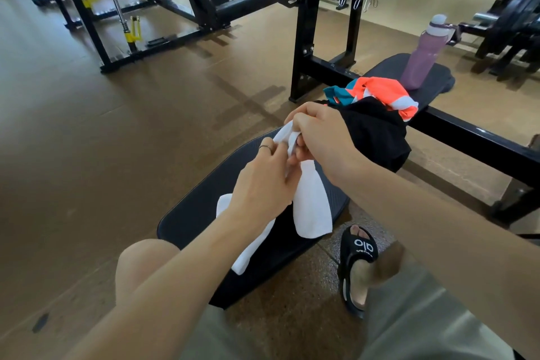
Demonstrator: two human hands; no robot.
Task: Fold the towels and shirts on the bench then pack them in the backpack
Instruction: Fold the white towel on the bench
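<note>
A white towel [311, 207] hangs bunched over the near part of the black bench [201, 199]. Both hands hold its upper end above the pad: my left hand [263, 184], with a ring on one finger, pinches the cloth from below, and my right hand [318, 131] grips the top corner from above. The towel's lower folds trail onto the bench on either side of my left forearm. Farther along the bench lies a crumpled black shirt [377, 137], and on top of it an orange, teal and white shirt [380, 93]. No backpack is in view.
A purple water bottle [423, 55] stands on the bench's far end. The black rack frame [309, 26] and its floor bar [482, 146] run beside the bench. My right foot in a black slide [358, 266] rests on the floor beside the bench. Gym machines fill the background.
</note>
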